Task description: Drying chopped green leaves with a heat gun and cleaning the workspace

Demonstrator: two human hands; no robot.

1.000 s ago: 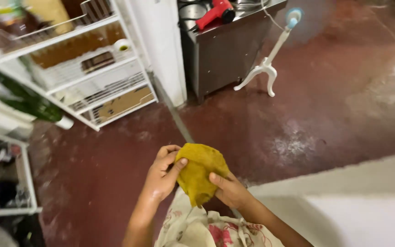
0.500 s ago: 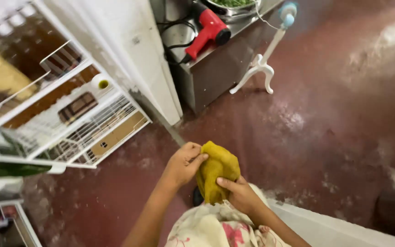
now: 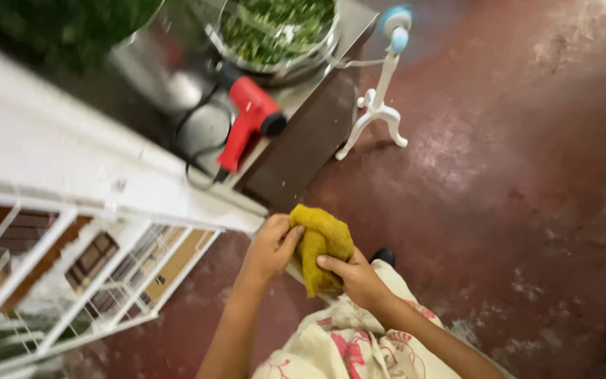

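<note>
Both hands grip a crumpled mustard-yellow cloth (image 3: 322, 247) in front of my body, above the red floor. My left hand (image 3: 269, 249) pinches its upper left side with fingers curled over the top. My right hand (image 3: 356, 279) closes on its lower right part, thumb pressed into the fabric. Below the hands shows my cream garment with a pink flower print (image 3: 348, 344).
A white wire rack (image 3: 71, 281) with shelves stands at the left. Behind it, a steel counter (image 3: 296, 105) carries a red hair dryer (image 3: 250, 116) with a black cord and a metal bowl of green leaves (image 3: 278, 31). A small white stand with a blue top (image 3: 380, 105) sits on the dark red floor (image 3: 527, 175).
The view has swung toward the counter, bringing the dryer and bowl closer. Both hands have kept hold of the yellow cloth and worked it into a tighter bundle.
</note>
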